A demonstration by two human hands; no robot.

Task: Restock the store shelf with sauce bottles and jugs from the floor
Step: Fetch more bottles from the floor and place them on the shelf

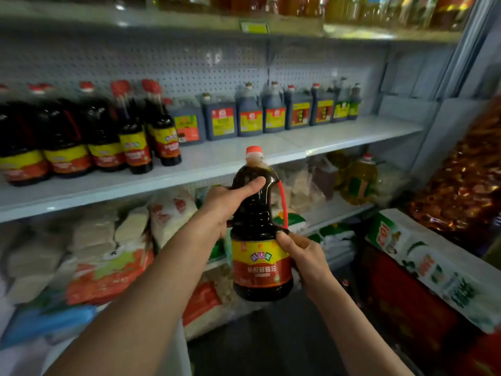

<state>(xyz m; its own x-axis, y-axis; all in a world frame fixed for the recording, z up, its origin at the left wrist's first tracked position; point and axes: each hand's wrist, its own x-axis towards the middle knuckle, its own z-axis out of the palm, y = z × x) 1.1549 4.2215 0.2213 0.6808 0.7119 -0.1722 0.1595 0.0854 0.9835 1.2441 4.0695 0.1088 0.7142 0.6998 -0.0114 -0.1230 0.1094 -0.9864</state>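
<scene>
Hands (271,226) gripping sauce bottle (260,240), white shelf (244,156), pegboard backing (189,66)

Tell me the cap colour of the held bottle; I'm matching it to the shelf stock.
Red, seen in the head view: the held bottle has a red cap.

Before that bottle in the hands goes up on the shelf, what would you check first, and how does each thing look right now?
1. Grip: left hand wraps the shoulder of the sauce bottle, right hand holds its lower side by the red handle. Ok.
2. Cap: red cap on the neck. Ok; tightness cannot tell.
3. Bottle upright, label facing the camera. Ok.
4. Landing spot: bare middle shelf just right of the matching bottles. Ok.
5. Headroom under the upper shelf: looks ample. Ok.
6. Depth behind the spot: square jugs stand at the back; cannot tell.
</scene>
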